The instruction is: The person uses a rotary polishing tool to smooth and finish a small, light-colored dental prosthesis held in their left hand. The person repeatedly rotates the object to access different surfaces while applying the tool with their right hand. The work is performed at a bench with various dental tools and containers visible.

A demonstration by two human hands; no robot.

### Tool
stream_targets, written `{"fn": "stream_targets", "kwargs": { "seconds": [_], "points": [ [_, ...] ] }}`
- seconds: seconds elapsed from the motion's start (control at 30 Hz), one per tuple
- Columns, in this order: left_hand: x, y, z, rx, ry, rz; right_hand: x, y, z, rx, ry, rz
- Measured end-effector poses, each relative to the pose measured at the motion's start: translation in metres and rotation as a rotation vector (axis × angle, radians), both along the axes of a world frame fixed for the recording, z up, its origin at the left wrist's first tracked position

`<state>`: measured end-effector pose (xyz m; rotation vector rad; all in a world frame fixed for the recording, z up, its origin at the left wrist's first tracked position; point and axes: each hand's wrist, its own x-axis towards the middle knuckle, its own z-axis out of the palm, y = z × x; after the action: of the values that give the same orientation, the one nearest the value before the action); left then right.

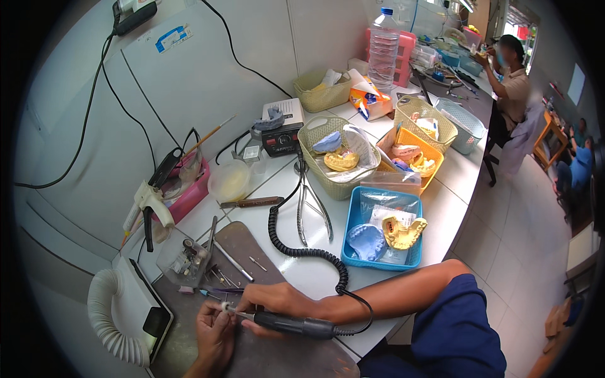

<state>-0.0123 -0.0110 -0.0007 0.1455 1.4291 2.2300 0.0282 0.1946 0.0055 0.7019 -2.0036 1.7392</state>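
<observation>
My right hand (280, 298) is wrapped round a black rotary handpiece (301, 326) with a silver nose. A coiled black cord (309, 252) runs from the handpiece's back end over the bench. My left hand (215, 332) is closed in a pinch at the handpiece's tip, fingertips nearly meeting those of my right. A small pale piece (225, 306) shows there; whether it is a tool head or a workpiece I cannot tell. Beyond my hands, several small burs (220, 277) and a slim metal instrument (233, 261) lie on the dark work mat (249, 242).
A blue basket (382, 266) with blue and yellow dental casts stands right of the mat. Behind it are an orange tray (435, 165) and green baskets (339, 191). At left are a white hose (104, 315), a glue gun (151, 205) and a clear box (183, 264). A co-worker (513, 94) sits far right.
</observation>
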Motion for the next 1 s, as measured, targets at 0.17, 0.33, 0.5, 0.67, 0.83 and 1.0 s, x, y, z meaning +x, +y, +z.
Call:
{"fn": "stream_targets", "kwargs": {
  "seconds": [0.17,0.33,0.5,0.67,0.83,1.0],
  "points": [
    [0.0,0.007,0.0,0.049,0.02,0.002,0.002,0.0,-0.003,0.013,-0.033,-0.011],
    [0.001,0.007,0.002,0.031,-0.017,0.01,0.0,0.001,-0.001,-0.013,-0.058,0.01],
    [0.001,0.004,0.005,-0.033,-0.017,-0.021,0.002,0.002,0.008,0.033,-0.117,0.02],
    [0.002,0.005,0.004,0.029,-0.045,-0.004,0.0,-0.001,0.004,0.024,-0.119,0.029],
    [0.0,0.005,0.005,0.052,-0.074,-0.021,-0.001,0.0,0.003,0.074,-0.087,0.008],
    [-0.001,0.002,0.005,0.051,-0.075,-0.034,-0.002,-0.002,0.004,0.07,-0.102,0.006]
  ]
}}
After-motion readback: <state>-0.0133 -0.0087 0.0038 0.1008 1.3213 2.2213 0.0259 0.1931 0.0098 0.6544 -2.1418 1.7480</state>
